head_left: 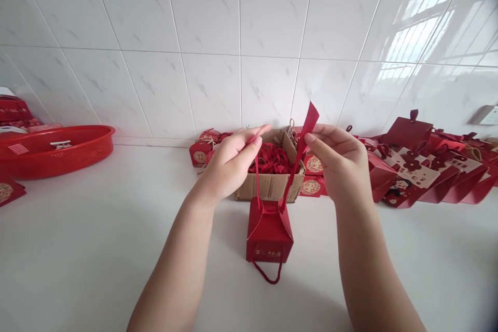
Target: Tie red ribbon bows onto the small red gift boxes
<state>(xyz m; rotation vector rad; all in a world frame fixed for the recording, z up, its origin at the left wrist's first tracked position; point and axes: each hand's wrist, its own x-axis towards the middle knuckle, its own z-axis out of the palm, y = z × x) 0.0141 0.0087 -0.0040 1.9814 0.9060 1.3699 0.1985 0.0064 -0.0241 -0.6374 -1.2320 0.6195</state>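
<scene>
A small red gift box (269, 237) stands on the white counter (97, 249) in front of me, a red cord loop hanging at its front. A red ribbon (301, 148) runs through its top. My left hand (229, 166) pinches one ribbon end, pulled up to the left. My right hand (338, 161) pinches the other end, whose tip sticks up above the fingers. Both hands hover above the box, in front of an open cardboard box (272, 184) filled with red ribbons.
A red plastic basin (50, 151) sits at the far left by red packets. Finished small red boxes (204, 150) stand against the tiled wall. Several flat red box blanks (424, 166) lie piled at the right. A wall socket (488, 114) is at the far right.
</scene>
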